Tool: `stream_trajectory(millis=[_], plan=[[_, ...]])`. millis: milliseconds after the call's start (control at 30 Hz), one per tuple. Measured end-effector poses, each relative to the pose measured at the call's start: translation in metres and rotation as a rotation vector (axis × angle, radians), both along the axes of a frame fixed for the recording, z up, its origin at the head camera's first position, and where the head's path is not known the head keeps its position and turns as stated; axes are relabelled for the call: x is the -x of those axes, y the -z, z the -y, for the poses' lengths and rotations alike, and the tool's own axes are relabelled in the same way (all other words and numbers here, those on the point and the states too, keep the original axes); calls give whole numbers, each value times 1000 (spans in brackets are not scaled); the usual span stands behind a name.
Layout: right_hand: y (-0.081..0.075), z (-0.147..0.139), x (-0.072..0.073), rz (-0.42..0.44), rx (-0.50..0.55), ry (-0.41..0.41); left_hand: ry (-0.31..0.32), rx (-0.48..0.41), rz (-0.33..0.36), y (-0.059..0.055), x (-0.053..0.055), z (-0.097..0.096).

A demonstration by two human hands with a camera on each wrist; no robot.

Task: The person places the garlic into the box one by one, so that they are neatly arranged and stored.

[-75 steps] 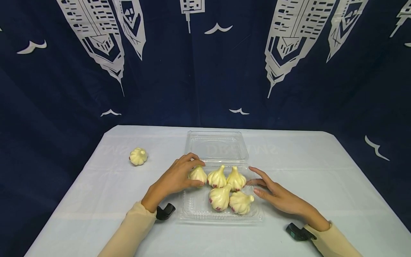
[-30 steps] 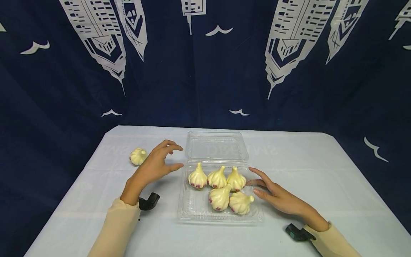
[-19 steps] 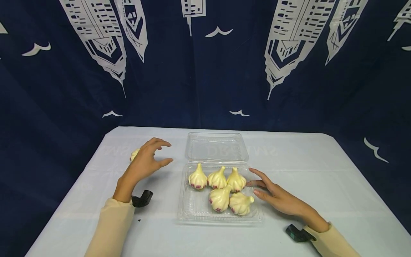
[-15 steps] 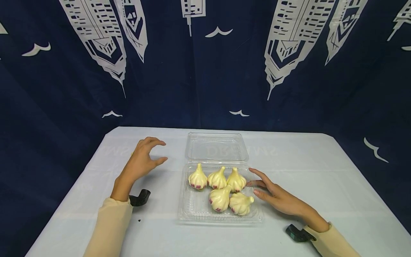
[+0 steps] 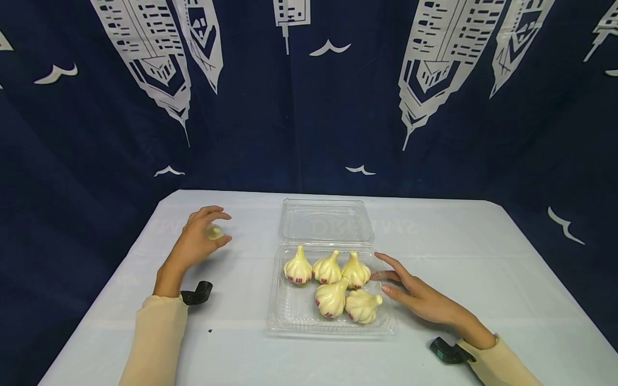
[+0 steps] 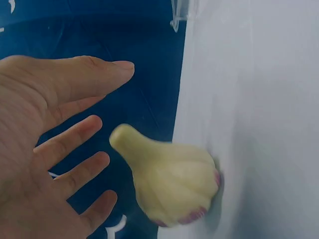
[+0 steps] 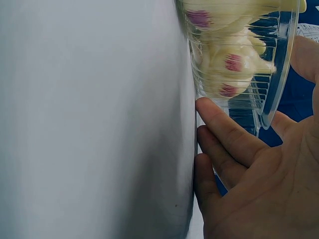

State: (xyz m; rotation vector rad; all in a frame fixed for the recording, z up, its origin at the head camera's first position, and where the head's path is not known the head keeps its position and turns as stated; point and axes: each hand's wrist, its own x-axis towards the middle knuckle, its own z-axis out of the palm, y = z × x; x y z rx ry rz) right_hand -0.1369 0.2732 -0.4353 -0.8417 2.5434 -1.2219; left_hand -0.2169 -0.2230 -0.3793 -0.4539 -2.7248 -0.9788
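Observation:
My left hand (image 5: pixel 192 240) is over the far left of the table, thumb and fingers spread around a lone garlic bulb (image 5: pixel 213 231). In the left wrist view that garlic bulb (image 6: pixel 172 181) stands with its stem toward the palm, and a gap shows between it and the fingers. A clear plastic clamshell box (image 5: pixel 292 308) lies opened out in the middle, with several garlic bulbs (image 5: pixel 330 298) in its base. At the box's right wall is my right hand (image 5: pixel 422 295), its fingers fairly straight. The right wrist view shows the fingertips (image 7: pixel 205 105) low beside the ribbed wall.
The box's lid (image 5: pixel 325 220) is folded back flat behind the base. A small dark speck (image 5: pixel 210 331) lies on the white table (image 5: pixel 232 354) at front left. Behind the table hangs a navy curtain (image 5: pixel 289 128) with white printed buildings and birds.
My left hand has let go of the garlic bulb at the box's back left corner and moved left to the lone bulb, fingers spread. My right hand has stayed at the box's right side.

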Motion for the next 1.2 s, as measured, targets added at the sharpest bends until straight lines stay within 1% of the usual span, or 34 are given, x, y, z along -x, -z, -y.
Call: stream_trajectory(millis=[133,300,433,800,1000,1200], plan=[[0,0,0,3,3,0,-1,-24,30,5,2,7],[0,0,0,3,4,0,-17,-35,66,12,4,13],[0,0,0,5,6,-4,-34,-41,82,17,5,16],[0,0,0,3,4,-4,-64,-46,89,23,7,18],[0,1,0,-12,-14,5,-80,-39,100,24,7,20],[0,2,0,-23,-12,-6,-82,-34,116,26,8,22]])
